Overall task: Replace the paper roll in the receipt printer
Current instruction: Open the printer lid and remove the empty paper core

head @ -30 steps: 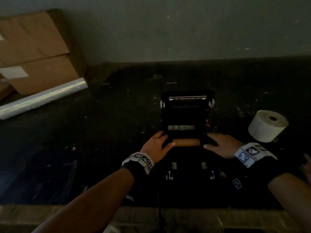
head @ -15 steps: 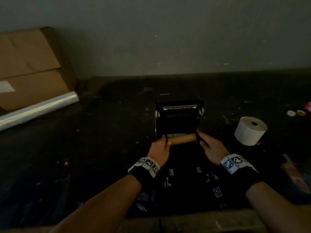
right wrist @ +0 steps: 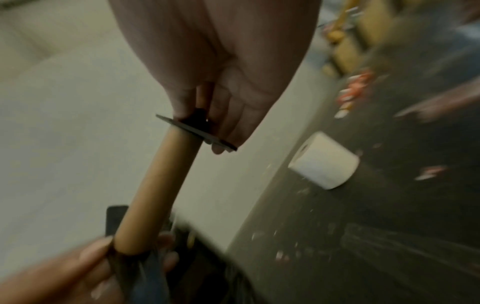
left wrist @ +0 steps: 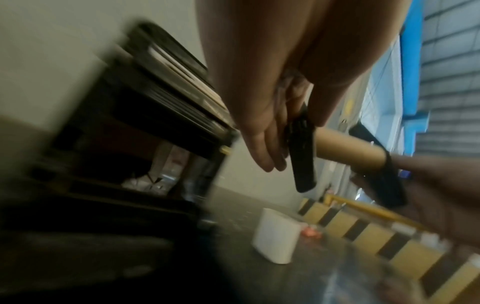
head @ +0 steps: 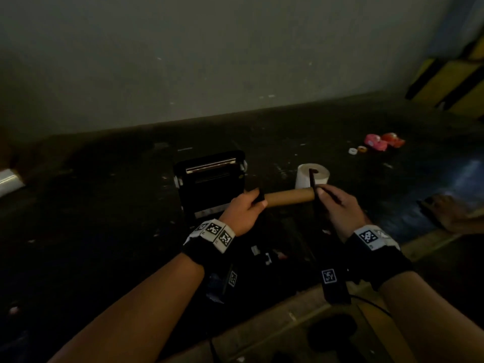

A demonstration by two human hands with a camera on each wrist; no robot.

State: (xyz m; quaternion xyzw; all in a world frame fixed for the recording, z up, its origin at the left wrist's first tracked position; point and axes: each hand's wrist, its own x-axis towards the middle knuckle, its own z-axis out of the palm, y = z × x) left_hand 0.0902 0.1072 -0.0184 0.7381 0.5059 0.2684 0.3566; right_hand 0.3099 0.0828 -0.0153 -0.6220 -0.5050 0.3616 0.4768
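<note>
The black receipt printer [head: 209,184] stands open on the dark table, its lid tilted up. In the air to its right I hold a brown cardboard core [head: 289,200] level, with a black end plate on each end. My left hand [head: 245,209] grips the left end plate [left wrist: 301,156]. My right hand [head: 332,205] pinches the right end plate [right wrist: 197,129] with its fingers. A full white paper roll [head: 311,175] stands on end on the table just behind the core, and shows as the white paper roll [right wrist: 324,160] in the right wrist view.
Small pink and red tape dispensers [head: 383,142] and little tape rolls lie at the far right. Yellow and black striped barriers [head: 450,85] stand at the right back. A pale wall runs behind the table [head: 104,205]. The table's front edge runs near my forearms.
Both hands lifted the cardboard core out of the printer and carried it up and to the right, in front of the white roll. The head view swung right.
</note>
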